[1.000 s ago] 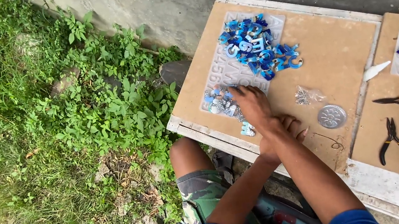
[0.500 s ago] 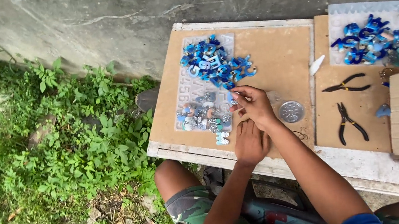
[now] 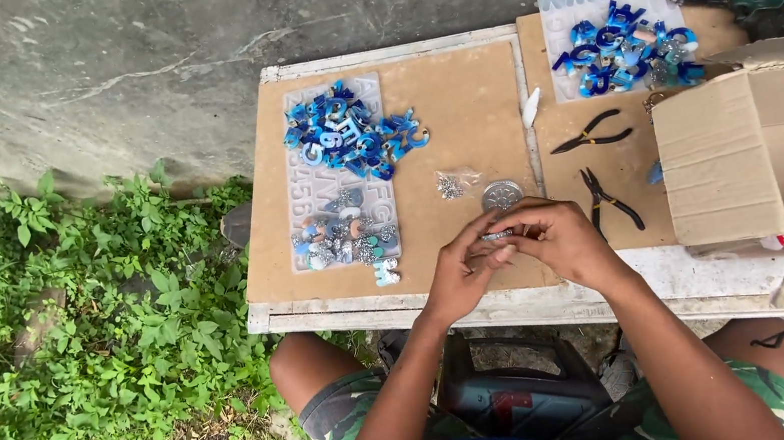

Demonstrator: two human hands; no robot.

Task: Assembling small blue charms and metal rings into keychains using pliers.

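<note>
Near the surface's (image 3: 524, 305) front edge, the left hand (image 3: 465, 276) and right hand (image 3: 561, 240) meet, fingertips pinching a small silvery piece (image 3: 497, 235) between them. It is best kept low over the board, gripped lightly. Beyond lie a round tin (image 3: 502, 195), pliers (image 3: 610, 201), and blue letters (image 3: 351, 140) farther off.

both hands (image 3: 515, 252) meet, fingertips pinched together, forearms converging

bare board (image 3: 457, 100) ahead, cardboard box (image 3: 717, 157) blocking right
</note>
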